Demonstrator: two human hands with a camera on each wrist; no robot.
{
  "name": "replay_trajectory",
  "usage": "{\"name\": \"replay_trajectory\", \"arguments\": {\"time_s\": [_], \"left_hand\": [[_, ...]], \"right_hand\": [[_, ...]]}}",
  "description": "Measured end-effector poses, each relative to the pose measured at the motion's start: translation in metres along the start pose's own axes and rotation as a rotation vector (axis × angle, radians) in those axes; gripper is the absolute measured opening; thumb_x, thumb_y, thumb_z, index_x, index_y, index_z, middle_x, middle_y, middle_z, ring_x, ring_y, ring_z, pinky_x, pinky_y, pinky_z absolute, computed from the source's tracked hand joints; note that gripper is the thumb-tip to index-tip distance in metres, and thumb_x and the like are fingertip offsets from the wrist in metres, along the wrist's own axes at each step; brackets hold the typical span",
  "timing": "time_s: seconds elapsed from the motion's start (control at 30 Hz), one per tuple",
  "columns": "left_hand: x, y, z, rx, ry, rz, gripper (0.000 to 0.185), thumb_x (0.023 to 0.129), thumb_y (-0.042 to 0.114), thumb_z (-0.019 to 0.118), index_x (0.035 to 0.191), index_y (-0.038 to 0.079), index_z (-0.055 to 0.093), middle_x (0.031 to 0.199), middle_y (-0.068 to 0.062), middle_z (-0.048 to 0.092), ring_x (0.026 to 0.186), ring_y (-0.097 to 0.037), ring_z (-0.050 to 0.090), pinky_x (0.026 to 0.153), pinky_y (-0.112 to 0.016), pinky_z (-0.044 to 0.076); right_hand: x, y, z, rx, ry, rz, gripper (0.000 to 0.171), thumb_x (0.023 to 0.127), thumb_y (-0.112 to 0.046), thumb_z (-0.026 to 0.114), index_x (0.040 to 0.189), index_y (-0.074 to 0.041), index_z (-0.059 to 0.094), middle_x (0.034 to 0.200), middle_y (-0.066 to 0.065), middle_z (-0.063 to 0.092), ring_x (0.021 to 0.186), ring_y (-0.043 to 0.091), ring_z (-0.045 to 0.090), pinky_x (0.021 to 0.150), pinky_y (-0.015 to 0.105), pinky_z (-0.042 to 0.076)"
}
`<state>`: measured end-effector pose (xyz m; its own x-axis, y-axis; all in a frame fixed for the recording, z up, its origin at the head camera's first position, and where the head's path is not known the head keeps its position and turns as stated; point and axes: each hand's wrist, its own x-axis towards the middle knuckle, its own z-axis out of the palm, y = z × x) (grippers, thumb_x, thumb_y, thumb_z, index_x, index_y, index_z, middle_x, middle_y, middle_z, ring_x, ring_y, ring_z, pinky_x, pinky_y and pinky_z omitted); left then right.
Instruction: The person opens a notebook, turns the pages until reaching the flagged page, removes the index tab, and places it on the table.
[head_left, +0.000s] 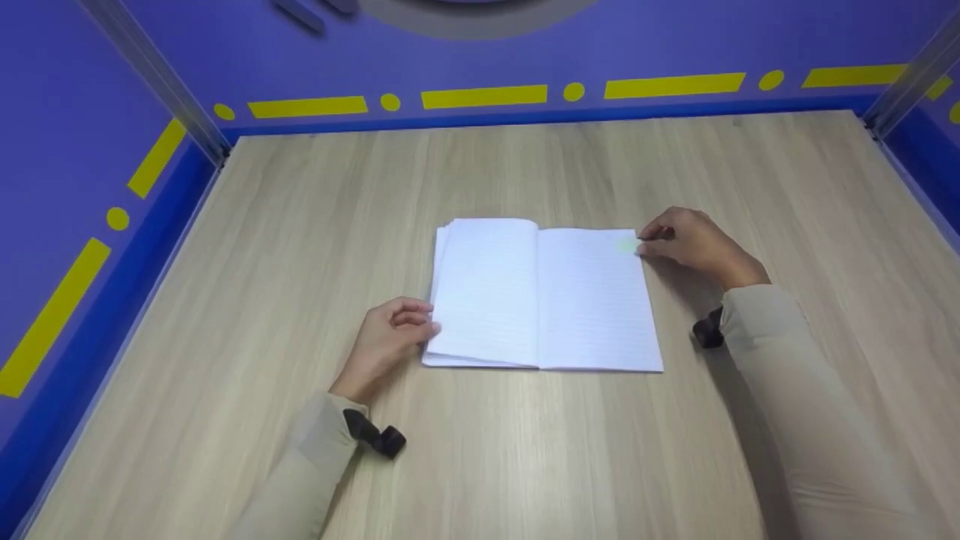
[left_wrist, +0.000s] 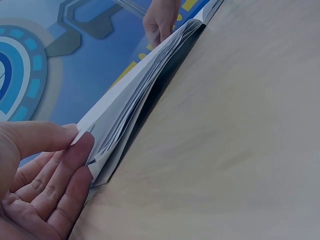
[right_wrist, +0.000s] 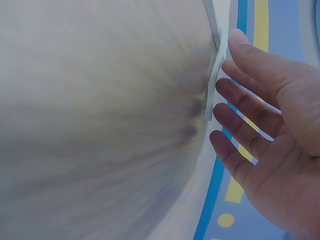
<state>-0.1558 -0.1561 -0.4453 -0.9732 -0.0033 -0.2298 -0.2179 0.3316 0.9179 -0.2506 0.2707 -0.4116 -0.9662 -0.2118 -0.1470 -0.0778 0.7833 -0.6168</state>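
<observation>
An open notebook with lined white pages lies on the table, its fold running down the middle. My left hand pinches the lower left edge of its raised pages. In the left wrist view the thumb lies over the top sheet, with fingers beneath and loose pages fanned below. At the upper right corner my right hand touches the page edge, thumb and forefinger slightly apart. Beside those fingertips is a small pale green patch on the page. The right wrist view shows the fingers spread beside a thin pale edge.
The wood-grain table stretches around the notebook. Blue panels with yellow dashes border it at the back and sides, with metal posts at the corners. A black wrist camera sits by the left cuff, another by the right.
</observation>
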Motion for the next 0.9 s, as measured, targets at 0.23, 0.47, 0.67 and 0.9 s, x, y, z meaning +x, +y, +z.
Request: {"name": "replay_trajectory", "arguments": {"time_s": [0.23,0.47,0.67,0.9], "left_hand": [[-0.0005,-0.0018,-0.0006,-0.066,-0.018,0.049,0.029,0.079,0.003,0.074,0.106,0.0,0.066,0.091,-0.008,0.065,0.081,-0.013,0.061,0.07,-0.019,0.051],[0.0,-0.002,-0.0003,-0.079,-0.022,0.046,0.031,0.078,0.002,0.074,0.107,0.002,0.066,0.093,-0.007,0.065,0.084,-0.014,0.062,0.072,-0.02,0.052],[-0.0003,-0.0017,-0.0005,-0.087,-0.012,0.051,0.032,0.078,0.001,0.074,0.108,0.003,0.066,0.094,-0.008,0.065,0.086,-0.015,0.062,0.073,-0.021,0.053],[-0.0004,-0.0008,-0.0013,-0.05,-0.018,0.044,0.033,0.078,0.003,0.075,0.11,0.004,0.066,0.096,-0.008,0.065,0.087,-0.016,0.062,0.076,-0.023,0.052]], "right_hand": [[-0.0008,0.0006,0.0028,-0.005,0.002,-0.006,0.027,0.091,-0.018,0.065,0.111,0.001,0.065,0.112,0.018,0.056,0.098,0.03,0.051,0.085,0.043,0.042],[-0.0004,0.0021,0.0057,-0.019,0.008,-0.031,0.024,0.091,-0.016,0.064,0.108,0.002,0.064,0.11,0.018,0.054,0.097,0.03,0.05,0.085,0.043,0.041],[-0.0002,0.0037,0.007,-0.026,0.023,-0.065,0.019,0.091,-0.014,0.064,0.102,0.001,0.064,0.105,0.016,0.054,0.095,0.028,0.05,0.082,0.038,0.04],[0.0012,0.0044,0.007,-0.021,0.043,-0.074,0.016,0.09,-0.013,0.065,0.099,0.0,0.063,0.102,0.015,0.055,0.093,0.026,0.05,0.079,0.036,0.04]]}}
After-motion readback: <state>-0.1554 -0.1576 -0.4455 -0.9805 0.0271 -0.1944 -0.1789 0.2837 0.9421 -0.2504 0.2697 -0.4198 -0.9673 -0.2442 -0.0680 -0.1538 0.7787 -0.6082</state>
